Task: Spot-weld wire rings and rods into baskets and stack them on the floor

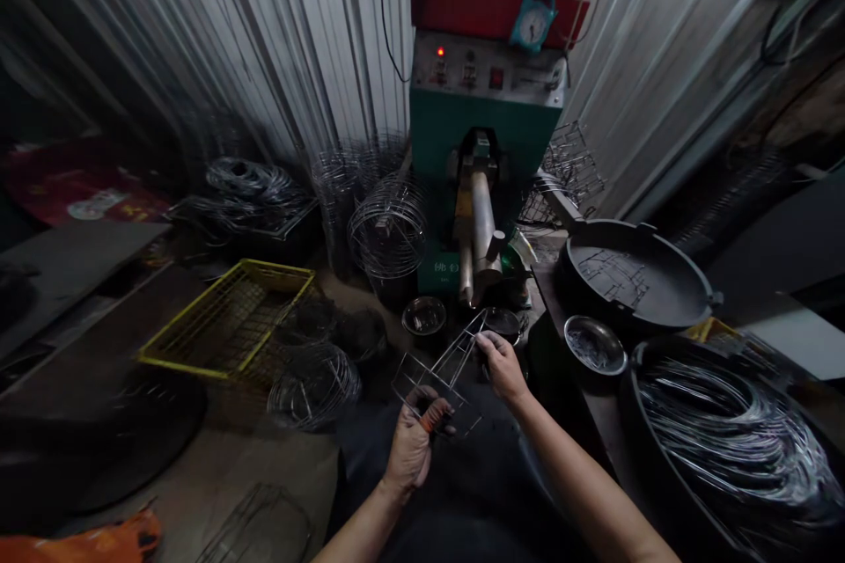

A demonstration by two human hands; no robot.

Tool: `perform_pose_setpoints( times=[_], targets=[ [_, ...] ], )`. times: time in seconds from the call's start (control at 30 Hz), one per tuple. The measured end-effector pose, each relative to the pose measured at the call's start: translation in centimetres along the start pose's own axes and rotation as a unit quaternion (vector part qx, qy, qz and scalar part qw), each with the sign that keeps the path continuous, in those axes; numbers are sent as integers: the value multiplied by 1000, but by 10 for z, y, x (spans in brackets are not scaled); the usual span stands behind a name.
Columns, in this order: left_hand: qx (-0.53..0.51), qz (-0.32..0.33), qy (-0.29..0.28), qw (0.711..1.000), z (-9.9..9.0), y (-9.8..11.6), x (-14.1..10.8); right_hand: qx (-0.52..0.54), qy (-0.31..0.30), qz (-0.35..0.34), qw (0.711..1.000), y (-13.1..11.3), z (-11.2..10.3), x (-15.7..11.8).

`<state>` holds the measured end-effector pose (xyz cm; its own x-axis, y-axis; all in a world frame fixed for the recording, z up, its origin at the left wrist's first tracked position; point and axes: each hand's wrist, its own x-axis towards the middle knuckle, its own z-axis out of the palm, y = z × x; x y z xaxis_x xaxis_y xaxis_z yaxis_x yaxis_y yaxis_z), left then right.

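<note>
A small frame of bent metal wire (454, 345) is held up in front of my lap, tilted with its narrow end toward the machine. My left hand (413, 440), with an orange wrap on one finger, closes around the near end of this frame. At its upper right side, my right hand (503, 367) pinches the wire between thumb and fingers. Just beyond the narrow end are the rod-like arms (485, 233) of a green machine (488, 119), which looks like a spot welder with a red light lit. The wires do not clearly touch the arms.
A yellow-rimmed wire basket (228, 317) and round wire cages (313, 387) stand at left. Small metal dishes (423, 317) sit below the machine. On the right are a large black pan (660, 281), a metal bowl (596, 347) and a tub of wire rings (732, 431).
</note>
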<state>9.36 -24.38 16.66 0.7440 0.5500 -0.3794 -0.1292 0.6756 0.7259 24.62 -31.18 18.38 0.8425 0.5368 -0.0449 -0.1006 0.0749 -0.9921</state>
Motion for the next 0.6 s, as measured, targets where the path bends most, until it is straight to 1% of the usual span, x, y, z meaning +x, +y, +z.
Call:
perform_pose_setpoints(
  times=[0.17, 0.3, 0.6],
  targets=[
    [4, 20, -16, 1000, 11, 5, 13, 11, 10, -20, 1000, -2, -2, 16],
    [-2, 25, -22, 999, 17, 5, 20, 39, 15, -15, 999, -3, -3, 24],
    [-8, 29, -30, 999, 31, 13, 25, 69, 47, -14, 996, -5, -5, 34]
  ],
)
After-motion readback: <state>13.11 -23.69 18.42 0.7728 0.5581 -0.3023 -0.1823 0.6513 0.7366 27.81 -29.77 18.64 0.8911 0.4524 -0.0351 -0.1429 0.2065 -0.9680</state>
